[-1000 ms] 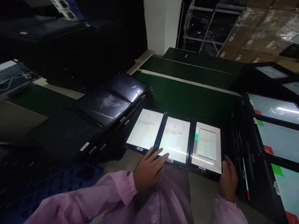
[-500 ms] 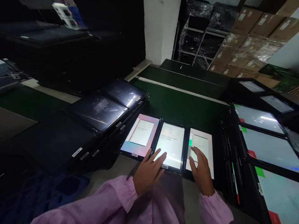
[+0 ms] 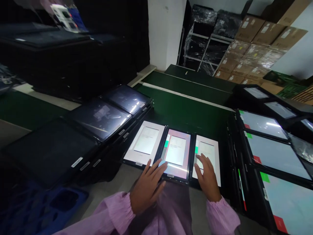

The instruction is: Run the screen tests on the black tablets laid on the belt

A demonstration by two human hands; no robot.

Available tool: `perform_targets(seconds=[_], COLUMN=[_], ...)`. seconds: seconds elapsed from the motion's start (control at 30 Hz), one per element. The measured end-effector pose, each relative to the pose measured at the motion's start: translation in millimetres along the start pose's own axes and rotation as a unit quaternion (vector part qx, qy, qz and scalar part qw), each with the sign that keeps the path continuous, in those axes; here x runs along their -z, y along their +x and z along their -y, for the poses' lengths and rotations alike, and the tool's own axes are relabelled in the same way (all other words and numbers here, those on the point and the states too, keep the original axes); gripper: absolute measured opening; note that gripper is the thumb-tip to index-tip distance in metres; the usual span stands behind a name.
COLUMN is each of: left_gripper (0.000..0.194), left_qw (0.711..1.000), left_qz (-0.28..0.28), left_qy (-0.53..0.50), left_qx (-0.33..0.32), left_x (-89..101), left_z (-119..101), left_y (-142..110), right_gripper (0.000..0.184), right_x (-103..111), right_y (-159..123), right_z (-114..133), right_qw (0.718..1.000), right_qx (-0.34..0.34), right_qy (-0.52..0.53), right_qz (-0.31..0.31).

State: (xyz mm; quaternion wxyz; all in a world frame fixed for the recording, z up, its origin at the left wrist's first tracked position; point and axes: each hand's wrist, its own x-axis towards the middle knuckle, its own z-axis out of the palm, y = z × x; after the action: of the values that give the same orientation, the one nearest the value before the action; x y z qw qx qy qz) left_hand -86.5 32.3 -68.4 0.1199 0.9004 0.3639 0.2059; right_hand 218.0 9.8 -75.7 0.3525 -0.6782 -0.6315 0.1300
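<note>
Three lit tablets lie side by side in front of me: the left tablet (image 3: 144, 140), the middle tablet (image 3: 177, 151) and the right tablet (image 3: 207, 151). Each screen shows a smaller page window; the middle one has a pink and blue background with a green block at its side. My left hand (image 3: 148, 187) is open, fingers spread, over the lower edges of the left and middle tablets. Over the right tablet's lower left part, my right hand (image 3: 208, 179) is open with curved fingers, holding nothing. Whether the fingertips touch the glass, I cannot tell.
Stacked dark tablets (image 3: 100, 117) stand on the left. Stacked lit tablets (image 3: 276, 153) with green and red corners stand on the right. Behind lies a green work surface (image 3: 186, 104). Cardboard boxes (image 3: 254, 52) and a wrapped rack (image 3: 202, 42) are farther back, beside a white pillar (image 3: 161, 36).
My left hand has moved left and slightly down. The middle screen has switched from a full white page to a small window on pink and blue; the left screen's background has turned pale.
</note>
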Motion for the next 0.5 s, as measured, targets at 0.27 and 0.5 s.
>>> perform_targets(seconds=[0.27,0.5], left_gripper=[0.064,0.06], left_qw=[0.997,0.995], left_qz=[-0.042,-0.048], left_qy=[-0.004,0.001], left_qx=[0.057,0.088], left_x=[-10.7,-18.1], left_z=[-1,2], left_y=[13,47], right_gripper=[0.056,0.07], right_x=[34,43], right_y=[-1,-9], right_z=[-28,-49], right_qw=[0.987,0.959], right_qx=[-0.079,-0.184], right_qy=[0.035,0.119], right_qz=[-0.133,-0.18])
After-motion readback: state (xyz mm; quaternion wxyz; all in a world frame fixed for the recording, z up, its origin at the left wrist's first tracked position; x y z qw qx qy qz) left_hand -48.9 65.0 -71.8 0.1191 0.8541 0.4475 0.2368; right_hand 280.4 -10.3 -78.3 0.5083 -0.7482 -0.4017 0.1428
